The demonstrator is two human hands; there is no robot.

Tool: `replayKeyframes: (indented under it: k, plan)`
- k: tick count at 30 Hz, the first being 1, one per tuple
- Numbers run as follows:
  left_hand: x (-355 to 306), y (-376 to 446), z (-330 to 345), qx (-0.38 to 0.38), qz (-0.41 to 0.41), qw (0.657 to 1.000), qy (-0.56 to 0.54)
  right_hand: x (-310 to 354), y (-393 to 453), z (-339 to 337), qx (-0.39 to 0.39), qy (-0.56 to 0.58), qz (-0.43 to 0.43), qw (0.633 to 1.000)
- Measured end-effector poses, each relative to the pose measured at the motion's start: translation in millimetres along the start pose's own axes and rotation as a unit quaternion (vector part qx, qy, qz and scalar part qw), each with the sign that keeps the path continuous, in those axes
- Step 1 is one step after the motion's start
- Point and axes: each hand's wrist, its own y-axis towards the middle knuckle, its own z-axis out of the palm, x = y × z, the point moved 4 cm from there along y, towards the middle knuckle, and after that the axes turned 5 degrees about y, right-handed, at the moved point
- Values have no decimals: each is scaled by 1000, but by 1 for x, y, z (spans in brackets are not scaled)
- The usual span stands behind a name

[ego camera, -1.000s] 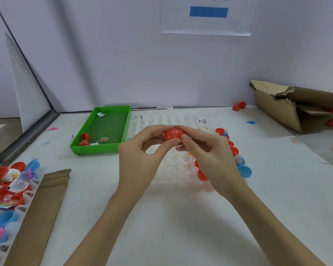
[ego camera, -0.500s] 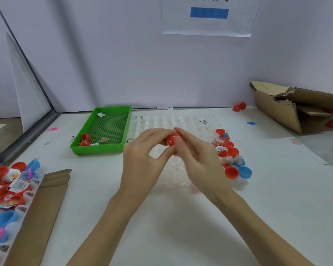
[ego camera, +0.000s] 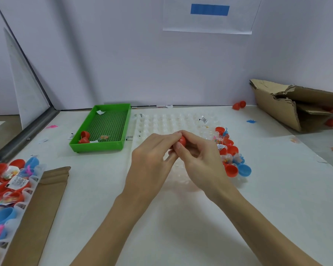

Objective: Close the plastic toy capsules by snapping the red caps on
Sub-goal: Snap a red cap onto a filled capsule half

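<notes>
Two bare hands are brought together above the middle of the white counter (ego camera: 181,227), over a clear plastic tray of round wells (ego camera: 171,121). A small red plastic capsule cap (ego camera: 182,141) is held between them: the left hand (ego camera: 152,162) has its thumb and forefinger curled onto the cap from the left, and the right hand (ego camera: 202,162) has its fingers (ego camera: 192,136) curled over it from above and the right, so both sets of fingers are clamped on the cap. Whether a clear capsule half lies under the cap cannot be told, since the fingers hide it.

Just right of the hands, on the right part of the clear tray, a cluster of open red and blue capsule halves with small toys (ego camera: 231,154) is seen. Toward the far left of the counter a green perforated plastic tray (ego camera: 104,144) is set, with two red caps (ego camera: 84,137) in its near left corner. At the left edge a strip of filled red and blue capsules (ego camera: 6,181) lies beside a flat brown cardboard piece (ego camera: 44,204). At the far right corner a torn brown cardboard box (ego camera: 288,104) lies on its side.
</notes>
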Motion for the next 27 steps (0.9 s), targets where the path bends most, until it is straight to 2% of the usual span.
replayKeyframes:
  k: [3,8,13,23,27]
  plan:
    - [-1,-1,2,-1,20,1000,16,2,-1,-1,-10,-12,-5,1000]
    - [6,2,2,8,-13,1000,4,5,1,2,-10,9,-1,1000]
    - [5,0,2,1,16,1000,9,3,-1,2,-21,67,51,996]
    - [6,-2,2,-8,26,999,24,3,-1,2,-25,37,36,998]
    - [5,-2,4,11,10,1000,22,4,0,0,-24,19,27,999]
